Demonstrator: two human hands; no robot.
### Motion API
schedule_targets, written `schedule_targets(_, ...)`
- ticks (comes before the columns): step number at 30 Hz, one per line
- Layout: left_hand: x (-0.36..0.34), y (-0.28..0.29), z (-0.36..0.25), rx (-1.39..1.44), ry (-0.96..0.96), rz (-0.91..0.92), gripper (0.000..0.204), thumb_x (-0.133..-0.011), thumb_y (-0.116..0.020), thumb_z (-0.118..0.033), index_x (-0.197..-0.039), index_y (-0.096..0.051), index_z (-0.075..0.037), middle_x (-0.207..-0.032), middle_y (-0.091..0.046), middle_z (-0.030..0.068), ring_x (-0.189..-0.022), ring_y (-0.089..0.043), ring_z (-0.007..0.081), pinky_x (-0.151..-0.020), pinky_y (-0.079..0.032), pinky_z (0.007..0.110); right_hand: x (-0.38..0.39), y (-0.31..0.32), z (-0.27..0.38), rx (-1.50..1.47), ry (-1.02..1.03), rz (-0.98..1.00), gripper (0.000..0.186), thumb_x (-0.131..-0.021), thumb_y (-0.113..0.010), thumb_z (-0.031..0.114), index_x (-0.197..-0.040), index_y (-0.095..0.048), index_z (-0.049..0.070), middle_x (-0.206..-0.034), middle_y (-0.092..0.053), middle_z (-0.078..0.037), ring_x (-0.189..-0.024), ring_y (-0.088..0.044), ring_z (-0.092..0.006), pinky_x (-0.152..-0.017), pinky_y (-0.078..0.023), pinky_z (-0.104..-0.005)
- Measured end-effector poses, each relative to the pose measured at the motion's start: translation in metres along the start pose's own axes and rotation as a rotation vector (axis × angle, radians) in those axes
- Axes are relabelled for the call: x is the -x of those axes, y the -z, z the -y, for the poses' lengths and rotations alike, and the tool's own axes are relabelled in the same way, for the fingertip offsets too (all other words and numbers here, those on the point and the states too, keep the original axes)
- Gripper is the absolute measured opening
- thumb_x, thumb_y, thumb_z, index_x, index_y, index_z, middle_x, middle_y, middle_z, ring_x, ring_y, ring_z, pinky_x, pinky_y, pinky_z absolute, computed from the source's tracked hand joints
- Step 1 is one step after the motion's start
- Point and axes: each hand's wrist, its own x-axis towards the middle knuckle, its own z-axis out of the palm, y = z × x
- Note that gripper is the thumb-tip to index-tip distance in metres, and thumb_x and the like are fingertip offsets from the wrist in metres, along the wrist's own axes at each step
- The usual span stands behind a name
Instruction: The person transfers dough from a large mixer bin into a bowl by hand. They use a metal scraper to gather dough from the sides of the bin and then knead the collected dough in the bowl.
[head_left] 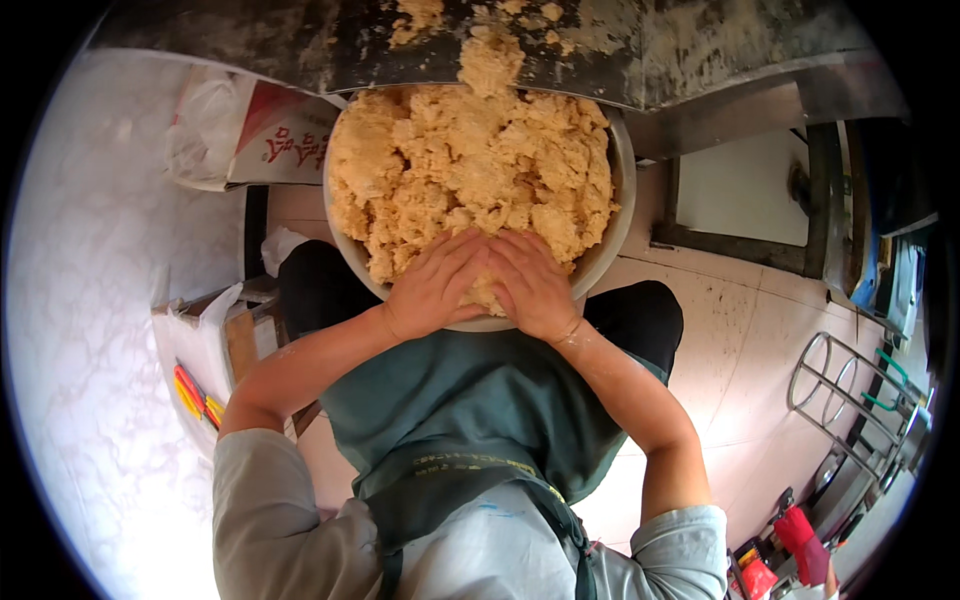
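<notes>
A large round metal basin [627,190] is heaped with crumbly, yellowish dough [480,150]. It sits between my knees, close in front of my body. My left hand [437,278] lies on the near side of the dough, fingers stretched out and pointing away from me. Beside it my right hand [532,285] rests the same way, its fingers extended and the fingertips of both hands nearly meeting. A bit of dough shows between the palms. Neither hand is wrapped round anything; the undersides of both are hidden against the dough.
A dark, flour-smeared worktop [410,50] overhangs the basin's far rim, with a dough lump [491,60] at its edge. Left stand a red and white carton [285,140] and a box with red and yellow-handled tools [192,395]. A metal rack [850,400] stands right.
</notes>
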Motion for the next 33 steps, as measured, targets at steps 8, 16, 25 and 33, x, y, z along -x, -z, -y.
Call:
schedule_targets(8,0.008,0.057,0.007,-0.036,0.058,-0.002,0.079,-0.089,-0.076,-0.049,-0.149,-0.048,-0.006,-0.154,-0.046,0.0208,-0.143,-0.044,0.0447,-0.119,-0.030,0.062,-0.008,0.022,0.023,0.111,-0.017,-0.059,0.067,-0.087,-0.074,0.032,-0.142,-0.054,0.000,-0.154,-0.048,-0.015,-0.144,-0.044,-0.0342,-0.123,-0.031,-0.0515)
schedule_targets(16,-0.005,0.050,0.051,-0.021,-0.015,0.118,0.081,-0.086,-0.071,-0.043,-0.150,-0.047,-0.001,-0.159,-0.044,0.0175,-0.150,-0.038,0.0373,-0.125,-0.028,0.053,-0.039,0.011,0.023,0.172,0.028,0.035,0.067,-0.090,-0.073,0.036,-0.144,-0.053,0.002,-0.151,-0.053,-0.014,-0.143,-0.047,-0.0351,-0.122,-0.032,-0.0517)
schedule_targets(25,0.013,0.036,0.063,0.017,-0.052,0.158,0.082,-0.087,-0.069,-0.051,-0.147,-0.050,0.002,-0.156,-0.047,0.0195,-0.146,-0.044,0.0382,-0.121,-0.033,0.053,-0.021,0.000,0.009,0.178,0.080,0.053,0.059,-0.090,-0.074,0.035,-0.139,-0.060,0.005,-0.145,-0.059,-0.010,-0.140,-0.051,-0.0292,-0.122,-0.035,-0.0477)
schedule_targets(33,0.007,0.040,0.061,0.083,-0.035,0.130,0.076,-0.081,-0.078,-0.034,-0.143,-0.052,0.003,-0.153,-0.048,0.0184,-0.145,-0.044,0.0377,-0.121,-0.036,0.052,-0.025,0.001,0.007,0.135,0.090,0.086,0.068,-0.087,-0.076,0.034,-0.144,-0.054,0.004,-0.149,-0.054,-0.014,-0.142,-0.048,-0.0345,-0.122,-0.033,-0.0513)
